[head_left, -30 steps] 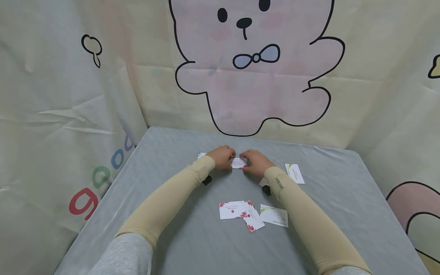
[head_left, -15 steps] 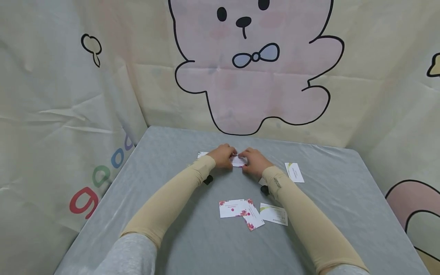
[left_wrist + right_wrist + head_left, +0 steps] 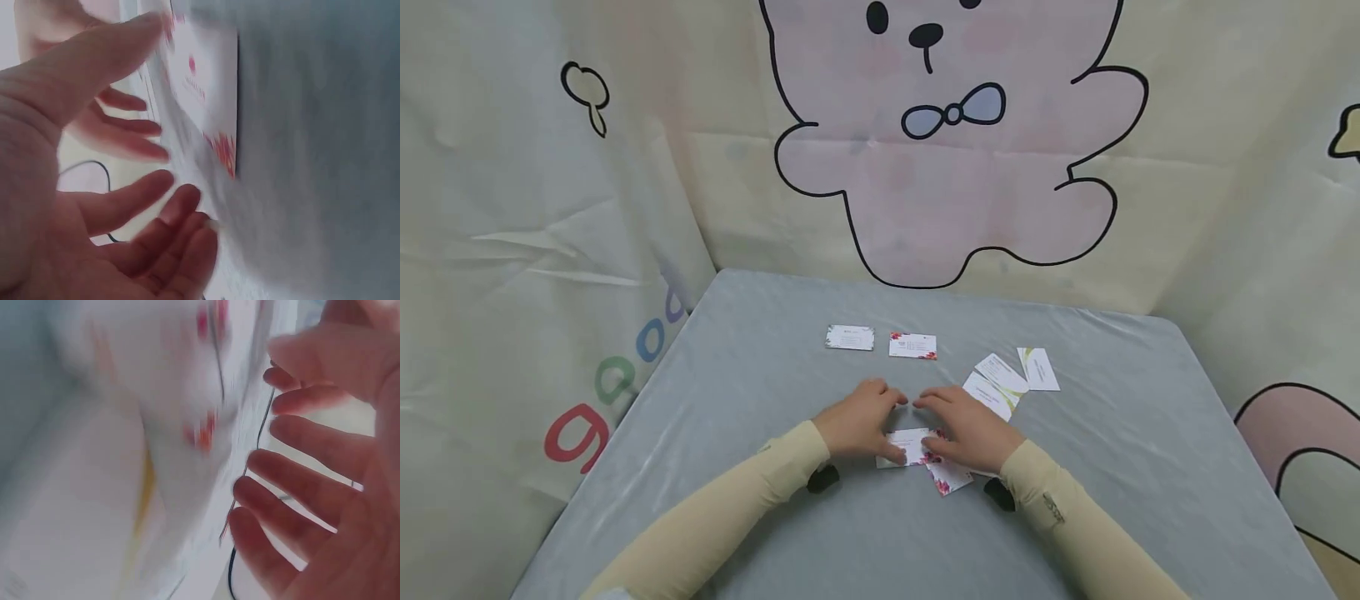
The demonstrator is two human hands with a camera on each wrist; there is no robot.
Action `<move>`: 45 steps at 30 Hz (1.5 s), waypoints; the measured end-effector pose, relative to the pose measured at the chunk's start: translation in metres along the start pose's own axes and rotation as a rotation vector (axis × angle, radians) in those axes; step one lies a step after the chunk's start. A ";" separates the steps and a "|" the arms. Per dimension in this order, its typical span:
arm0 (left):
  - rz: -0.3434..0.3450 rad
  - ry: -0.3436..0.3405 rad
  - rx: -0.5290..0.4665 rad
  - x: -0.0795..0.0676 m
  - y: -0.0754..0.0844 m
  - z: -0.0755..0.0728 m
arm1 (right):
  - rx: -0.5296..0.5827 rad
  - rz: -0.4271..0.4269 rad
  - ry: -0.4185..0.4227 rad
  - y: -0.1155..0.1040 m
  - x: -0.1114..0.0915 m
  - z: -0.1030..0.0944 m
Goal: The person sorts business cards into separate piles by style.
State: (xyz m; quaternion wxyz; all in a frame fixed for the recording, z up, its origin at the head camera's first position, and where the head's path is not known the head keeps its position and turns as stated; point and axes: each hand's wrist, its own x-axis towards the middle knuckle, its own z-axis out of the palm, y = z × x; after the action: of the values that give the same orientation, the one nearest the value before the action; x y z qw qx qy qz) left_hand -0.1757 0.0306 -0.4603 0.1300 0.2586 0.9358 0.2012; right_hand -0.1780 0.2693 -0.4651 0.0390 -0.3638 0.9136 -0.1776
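Note:
Side by side over the near cards, my left hand point(image 3: 862, 421) and right hand point(image 3: 970, 429) have loosely bent fingers and hold nothing. Between them lies a white business card with red flowers point(image 3: 908, 450); my left thumb overlaps its front edge in the head view. A second red-flowered business card point(image 3: 950, 478) lies slanted against it, partly under the right hand in view. In the left wrist view the flowered card point(image 3: 212, 81) lies beyond the thumb. The right wrist view, blurred, shows a card with a yellow-green stripe point(image 3: 81, 506), mostly hidden in the head view.
Farther back on the grey cloth-covered table point(image 3: 775, 333) lie a card with grey-green corners point(image 3: 850, 337) and a red-flowered card point(image 3: 913, 346). To the right are several green-striped cards point(image 3: 1039, 369). Patterned cloth walls point(image 3: 1225, 208) surround the table.
Both hands have left the red-flowered card at the back, which now lies beside the grey-cornered one, and have come nearer over the front cards. Green-striped cards at right are uncovered.

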 end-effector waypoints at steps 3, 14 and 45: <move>-0.002 -0.010 0.019 -0.016 0.003 0.003 | -0.040 -0.054 -0.006 -0.014 -0.009 0.009; 0.003 -0.026 -0.022 -0.011 -0.001 0.000 | -0.056 -0.039 -0.030 -0.024 -0.006 0.016; -0.122 0.049 0.087 0.126 -0.048 -0.041 | -0.035 0.267 0.009 0.080 0.110 -0.010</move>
State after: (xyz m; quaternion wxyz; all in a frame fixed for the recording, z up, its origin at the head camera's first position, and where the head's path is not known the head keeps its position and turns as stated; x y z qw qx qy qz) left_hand -0.3154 0.0482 -0.4631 0.1079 0.2015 0.9605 0.1585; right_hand -0.3123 0.2518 -0.4782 0.0517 -0.2387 0.9570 -0.1565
